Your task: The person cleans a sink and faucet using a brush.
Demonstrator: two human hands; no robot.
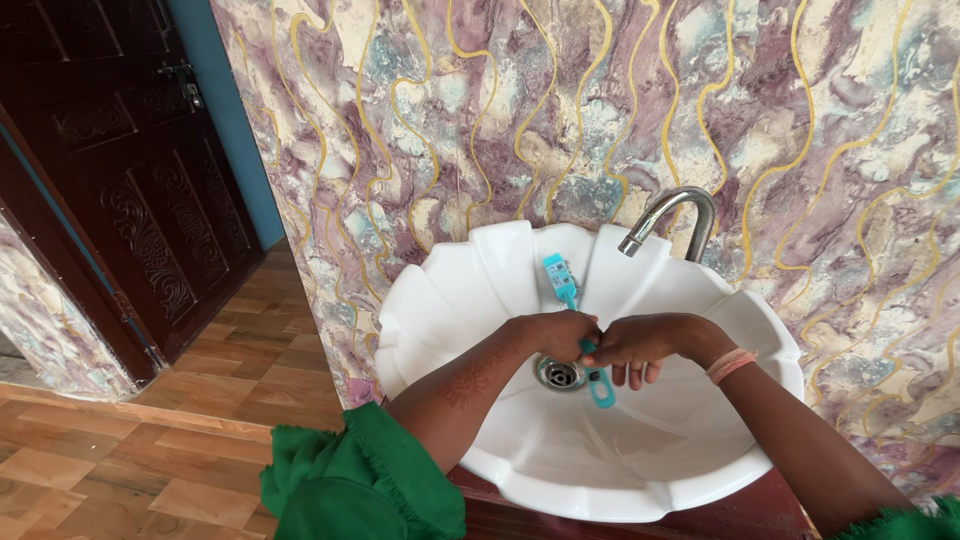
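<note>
A person in green sleeves stands at a white scalloped basin (470,300), both hands meeting over its bowl. The left hand (558,333) is closed around the middle of a turquoise toothbrush (572,310), whose bristled head points up and away from the fingers, toward the wall, while its tail shows below the knuckles, just above the metal drain (558,374). The right hand (640,345) touches the handle beside the left, fingers curled loosely downward; whether it truly grips is hard to tell. Holding the brush over the bowl keeps any drips inside. The curved steel tap (672,215) arches beyond the fingertips, no water visibly running.
</note>
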